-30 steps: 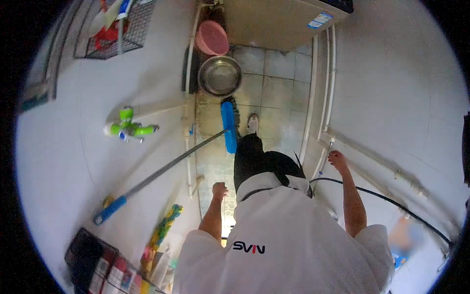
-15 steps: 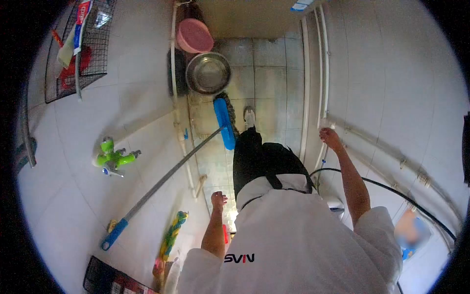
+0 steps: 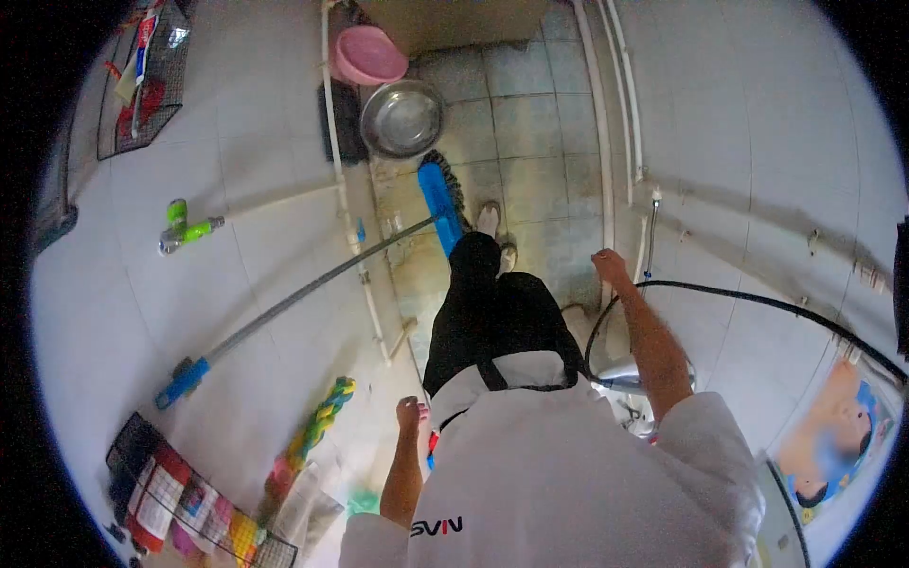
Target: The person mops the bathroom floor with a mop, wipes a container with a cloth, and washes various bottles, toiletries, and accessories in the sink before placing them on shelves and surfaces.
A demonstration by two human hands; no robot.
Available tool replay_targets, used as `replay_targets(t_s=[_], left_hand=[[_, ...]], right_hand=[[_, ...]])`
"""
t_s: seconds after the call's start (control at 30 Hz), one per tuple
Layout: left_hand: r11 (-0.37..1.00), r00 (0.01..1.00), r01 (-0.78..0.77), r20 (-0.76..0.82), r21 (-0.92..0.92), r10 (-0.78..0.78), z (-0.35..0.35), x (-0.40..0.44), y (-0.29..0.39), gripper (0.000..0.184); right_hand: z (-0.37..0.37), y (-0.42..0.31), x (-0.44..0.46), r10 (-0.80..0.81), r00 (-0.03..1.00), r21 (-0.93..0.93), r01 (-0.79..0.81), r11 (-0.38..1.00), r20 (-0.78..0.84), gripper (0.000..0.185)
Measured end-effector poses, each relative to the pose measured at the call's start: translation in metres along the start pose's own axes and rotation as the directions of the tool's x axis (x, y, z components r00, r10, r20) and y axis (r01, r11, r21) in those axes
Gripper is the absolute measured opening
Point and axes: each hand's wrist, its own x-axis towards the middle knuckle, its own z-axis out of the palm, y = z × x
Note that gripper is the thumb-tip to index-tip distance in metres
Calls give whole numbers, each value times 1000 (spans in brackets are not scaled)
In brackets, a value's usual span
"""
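Observation:
My left hand (image 3: 411,413) hangs beside my hip with its fingers loosely curled and nothing visible in them. Out ahead on the other side is my right hand (image 3: 611,268), curled closed near the wall pipes, and I see nothing in it. A black hose (image 3: 743,295) curves behind my right forearm. Left of my legs, a blue mop (image 3: 437,199) with a dark fringe stands on the tiled floor. Its long grey handle (image 3: 312,290) leans against the left wall, apart from both hands.
Beyond the mop are a metal basin (image 3: 402,118) and a pink basin (image 3: 371,55). A green tap (image 3: 189,229) juts from the left wall, with wire baskets (image 3: 199,502) and twisted yellow-green cloth (image 3: 322,417) nearby. White pipes (image 3: 620,95) run along the right wall.
I have stepped forward, and both feet now show. The view has shifted, bringing the lower left basket and a wall picture at right further into sight. Both hands remain empty.

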Motion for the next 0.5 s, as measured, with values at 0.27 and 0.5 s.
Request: replay_targets(t_s=[0.27, 0.5], left_hand=[[928, 993, -116, 28, 355, 113, -46, -8, -66, 28], [982, 1000, -2, -4, 187, 3, -59, 21, -16, 26]], right_hand=[[61, 69, -23, -46, 999, -274, 38, 961, -23, 38], [86, 110, -21, 103, 995, 21, -104, 994, 8, 33]])
